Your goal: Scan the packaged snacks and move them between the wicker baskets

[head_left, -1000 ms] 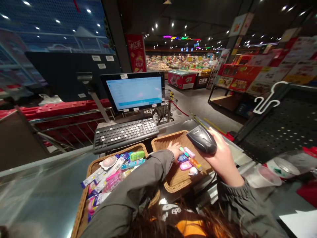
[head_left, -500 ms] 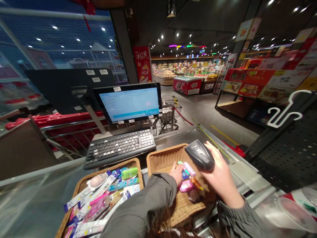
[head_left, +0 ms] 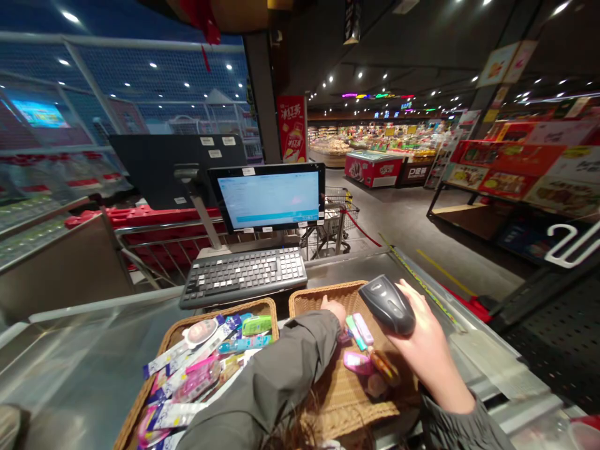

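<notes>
My right hand (head_left: 424, 340) is wrapped round a black handheld barcode scanner (head_left: 388, 304), held above the right side of a wicker basket (head_left: 328, 294). Inside that basket, near its far left wall, is my left hand (head_left: 334, 309). Its fingers look curled, and whatever is in them is hidden. Beside it lie a lilac item (head_left: 362, 329), a teal-and-green item (head_left: 356, 334), a pink item (head_left: 358, 362) and an amber-coloured item (head_left: 383, 365). A second wicker basket (head_left: 162, 350) to the left holds several packaged goods, among them a green pack (head_left: 257, 325) and a pink pack (head_left: 199, 380).
Behind the baskets are a black keyboard (head_left: 244, 275) and a lit monitor (head_left: 274, 199). The metal counter (head_left: 89, 350) runs along the left. A shopping cart (head_left: 332, 219) stands beyond, and a white hook (head_left: 569, 247) hangs at the right.
The camera has turned left, so the scene sits further right. My left hand has shifted toward the basket's far left wall, and the blue item beside it no longer shows. The scanner stays in my right hand.
</notes>
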`<action>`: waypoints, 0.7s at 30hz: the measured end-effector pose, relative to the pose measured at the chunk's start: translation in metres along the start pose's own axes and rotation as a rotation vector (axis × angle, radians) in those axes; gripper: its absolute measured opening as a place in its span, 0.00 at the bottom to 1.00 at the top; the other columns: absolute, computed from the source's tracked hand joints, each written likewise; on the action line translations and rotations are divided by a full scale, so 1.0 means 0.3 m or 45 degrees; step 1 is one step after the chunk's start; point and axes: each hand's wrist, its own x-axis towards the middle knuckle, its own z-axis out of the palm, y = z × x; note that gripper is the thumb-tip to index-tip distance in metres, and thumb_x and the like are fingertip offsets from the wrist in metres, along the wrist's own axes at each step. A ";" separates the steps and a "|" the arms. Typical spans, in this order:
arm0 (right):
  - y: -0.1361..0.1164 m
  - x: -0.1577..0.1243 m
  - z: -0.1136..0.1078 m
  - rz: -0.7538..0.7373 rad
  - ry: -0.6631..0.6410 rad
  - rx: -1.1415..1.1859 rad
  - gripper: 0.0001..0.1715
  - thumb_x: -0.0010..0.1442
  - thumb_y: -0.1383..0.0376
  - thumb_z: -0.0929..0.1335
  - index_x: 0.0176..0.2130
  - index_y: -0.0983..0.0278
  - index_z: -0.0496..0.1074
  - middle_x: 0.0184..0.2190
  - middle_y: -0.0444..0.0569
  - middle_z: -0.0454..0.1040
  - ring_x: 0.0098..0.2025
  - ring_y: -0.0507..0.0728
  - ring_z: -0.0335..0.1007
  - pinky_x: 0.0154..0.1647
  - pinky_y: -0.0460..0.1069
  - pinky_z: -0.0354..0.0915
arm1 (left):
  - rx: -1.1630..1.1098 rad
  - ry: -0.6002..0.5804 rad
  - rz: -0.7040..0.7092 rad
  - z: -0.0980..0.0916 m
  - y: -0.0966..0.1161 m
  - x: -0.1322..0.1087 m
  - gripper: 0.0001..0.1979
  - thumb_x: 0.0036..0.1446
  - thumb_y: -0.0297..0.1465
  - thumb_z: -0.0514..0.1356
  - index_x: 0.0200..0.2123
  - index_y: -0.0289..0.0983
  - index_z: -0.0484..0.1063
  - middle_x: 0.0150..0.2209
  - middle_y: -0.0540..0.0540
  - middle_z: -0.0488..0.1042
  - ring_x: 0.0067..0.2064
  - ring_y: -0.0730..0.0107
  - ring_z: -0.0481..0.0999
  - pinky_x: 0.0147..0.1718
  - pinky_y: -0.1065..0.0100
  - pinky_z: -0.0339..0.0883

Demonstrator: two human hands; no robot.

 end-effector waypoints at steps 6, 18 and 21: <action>-0.039 0.002 -0.009 -0.042 -0.028 0.007 0.26 0.60 0.57 0.68 0.56 0.62 0.68 0.57 0.59 0.71 0.66 0.72 0.61 0.65 0.72 0.56 | 0.060 0.462 0.224 -0.282 -0.143 -0.259 0.09 0.48 0.35 0.71 0.35 0.42 0.80 0.64 0.47 0.69 0.69 0.49 0.57 0.68 0.37 0.41; -0.276 0.029 0.005 -0.291 -0.064 0.094 0.20 0.59 0.60 0.68 0.51 0.62 0.71 0.56 0.60 0.72 0.67 0.74 0.59 0.65 0.76 0.53 | 0.141 1.434 0.196 -0.424 -0.357 -0.735 0.05 0.60 0.33 0.62 0.35 0.41 0.78 0.66 0.43 0.66 0.72 0.50 0.53 0.67 0.36 0.41; -0.352 0.036 0.001 -0.341 -0.089 0.119 0.19 0.59 0.60 0.68 0.50 0.62 0.72 0.57 0.60 0.71 0.68 0.74 0.57 0.66 0.76 0.51 | 0.149 1.493 0.170 -0.437 -0.380 -0.791 0.06 0.60 0.35 0.62 0.36 0.42 0.79 0.66 0.42 0.65 0.72 0.50 0.53 0.67 0.37 0.41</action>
